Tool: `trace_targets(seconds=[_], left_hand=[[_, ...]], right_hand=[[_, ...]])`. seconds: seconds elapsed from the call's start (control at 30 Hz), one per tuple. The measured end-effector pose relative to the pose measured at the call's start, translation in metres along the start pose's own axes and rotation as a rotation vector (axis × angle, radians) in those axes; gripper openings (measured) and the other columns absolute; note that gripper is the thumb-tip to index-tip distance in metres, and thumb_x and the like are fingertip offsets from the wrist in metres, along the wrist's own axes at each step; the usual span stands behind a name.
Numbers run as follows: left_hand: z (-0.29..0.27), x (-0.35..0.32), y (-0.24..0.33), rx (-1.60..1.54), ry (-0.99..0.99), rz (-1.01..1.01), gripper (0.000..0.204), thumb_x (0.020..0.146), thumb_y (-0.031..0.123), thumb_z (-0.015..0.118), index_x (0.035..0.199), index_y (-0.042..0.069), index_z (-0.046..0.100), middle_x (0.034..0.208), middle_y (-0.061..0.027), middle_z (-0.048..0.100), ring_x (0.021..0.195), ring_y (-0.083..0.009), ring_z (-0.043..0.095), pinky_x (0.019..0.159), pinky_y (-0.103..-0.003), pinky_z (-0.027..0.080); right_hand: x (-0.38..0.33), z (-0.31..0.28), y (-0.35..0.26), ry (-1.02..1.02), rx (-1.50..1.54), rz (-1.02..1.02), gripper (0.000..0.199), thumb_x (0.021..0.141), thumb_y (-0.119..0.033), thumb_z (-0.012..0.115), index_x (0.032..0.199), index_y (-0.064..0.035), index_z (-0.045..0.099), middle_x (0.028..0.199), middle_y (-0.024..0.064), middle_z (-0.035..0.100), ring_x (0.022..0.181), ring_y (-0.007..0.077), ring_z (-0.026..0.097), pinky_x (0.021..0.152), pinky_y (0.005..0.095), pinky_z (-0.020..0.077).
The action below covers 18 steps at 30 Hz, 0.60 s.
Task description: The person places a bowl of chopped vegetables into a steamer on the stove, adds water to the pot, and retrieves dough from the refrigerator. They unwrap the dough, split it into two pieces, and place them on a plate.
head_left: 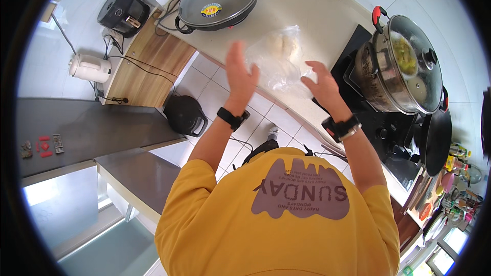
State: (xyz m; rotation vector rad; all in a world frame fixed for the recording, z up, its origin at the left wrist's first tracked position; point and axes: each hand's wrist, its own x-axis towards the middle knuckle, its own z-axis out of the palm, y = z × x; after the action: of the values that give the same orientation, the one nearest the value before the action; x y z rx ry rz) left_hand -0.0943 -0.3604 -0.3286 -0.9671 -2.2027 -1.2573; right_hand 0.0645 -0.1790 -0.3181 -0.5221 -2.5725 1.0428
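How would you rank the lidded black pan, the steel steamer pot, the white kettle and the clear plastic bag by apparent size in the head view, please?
1. Steel steamer pot and lidded black pan: alike, unranked.
2. Clear plastic bag.
3. White kettle, though it sits lower, farther from the camera.

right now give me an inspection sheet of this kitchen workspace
surface: pale counter, bare around the bag
job's things: clear plastic bag of pale round pieces lying on the counter
clutter: lidded black pan; steamer pot with glass lid on dark cooktop
grips: left hand and right hand open, raised beside the bag, holding nothing
cables: black cords on the wooden shelf by a white kettle
surroundings: white tiled floor, black appliance
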Motion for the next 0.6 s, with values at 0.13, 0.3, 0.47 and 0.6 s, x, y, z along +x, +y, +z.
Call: trace_targets(seconds=[0.13,0.3,0.47,0.6], left_hand=[[0.000,-0.002,0.032,0.237,-0.428,0.388,0.020,0.073,0.011,0.064,0.092,0.011,0.066,0.125,-0.0103,0.053,0.129,-0.0319,0.037,0.108,-0.055,0.023],[0.013,0.009,0.022,0.161,-0.357,0.296,0.003,0.075,0.014,0.067,0.073,0.013,0.067,0.113,-0.0052,0.060,0.124,-0.0305,0.043,0.103,-0.054,0.030],[0.028,0.016,0.011,-0.156,-0.218,0.033,0.005,0.079,0.011,0.065,0.081,0.008,0.069,0.104,-0.0070,0.063,0.113,-0.0295,0.052,0.095,-0.041,0.039],[0.029,0.019,-0.004,-0.472,-0.125,-0.413,0.011,0.082,0.014,0.066,0.085,0.003,0.068,0.100,-0.0086,0.064,0.100,-0.0237,0.058,0.087,-0.032,0.044]], right_hand=[[0.015,0.034,0.014,-0.341,0.118,0.142,0.048,0.080,-0.023,0.069,0.122,-0.0056,0.054,0.108,0.0137,0.062,0.094,0.0265,0.061,0.081,0.0360,0.0487],[0.018,0.045,0.021,-0.228,0.247,0.153,0.047,0.079,-0.020,0.069,0.120,-0.0021,0.055,0.097,0.0110,0.064,0.085,0.0224,0.061,0.078,0.0324,0.0491],[0.019,0.049,0.016,-0.285,0.599,0.283,0.044,0.079,-0.017,0.069,0.119,-0.0015,0.056,0.090,0.0071,0.061,0.081,0.0161,0.058,0.073,0.0285,0.0480],[0.016,0.050,0.024,-0.194,0.486,0.307,0.042,0.080,-0.014,0.067,0.118,-0.0004,0.057,0.084,0.0045,0.059,0.076,0.0135,0.055,0.070,0.0260,0.0468]])
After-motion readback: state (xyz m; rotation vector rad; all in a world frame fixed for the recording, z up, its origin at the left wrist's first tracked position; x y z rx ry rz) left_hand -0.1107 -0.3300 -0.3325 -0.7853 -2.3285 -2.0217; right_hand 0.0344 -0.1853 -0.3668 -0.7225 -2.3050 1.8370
